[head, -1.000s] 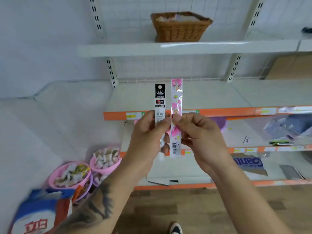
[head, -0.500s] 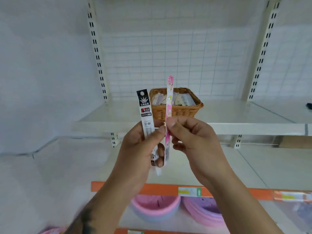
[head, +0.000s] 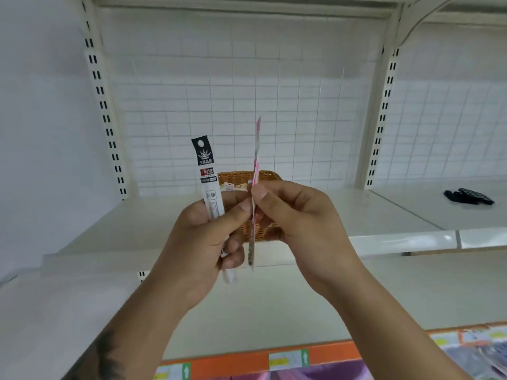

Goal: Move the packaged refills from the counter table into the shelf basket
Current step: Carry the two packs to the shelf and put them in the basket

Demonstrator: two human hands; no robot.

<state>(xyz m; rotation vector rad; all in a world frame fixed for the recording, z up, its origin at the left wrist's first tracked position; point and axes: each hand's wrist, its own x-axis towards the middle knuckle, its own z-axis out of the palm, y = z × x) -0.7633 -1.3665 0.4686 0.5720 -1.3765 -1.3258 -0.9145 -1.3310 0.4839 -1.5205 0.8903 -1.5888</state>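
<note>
- Carry step: the black-topped refill pack [head: 208, 179] is gripped by the left hand [head: 203, 242], and the pink refill pack [head: 255, 171] is pinched by the right hand [head: 299, 223].
- Next, judged: both are to be lowered into the wicker basket [head: 248, 177] just behind and released.

white wire-grid back panel [head: 247, 105], slotted uprights [head: 105, 116], black object [head: 469, 196] on right shelf [head: 428, 212]

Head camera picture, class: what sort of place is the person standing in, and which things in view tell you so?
Most likely a small shop aisle. Clues: white slotted shelf uprights against a wire grid back panel, an orange price-label strip on the lower shelf edge, and a wicker basket of packaged goods.
</note>
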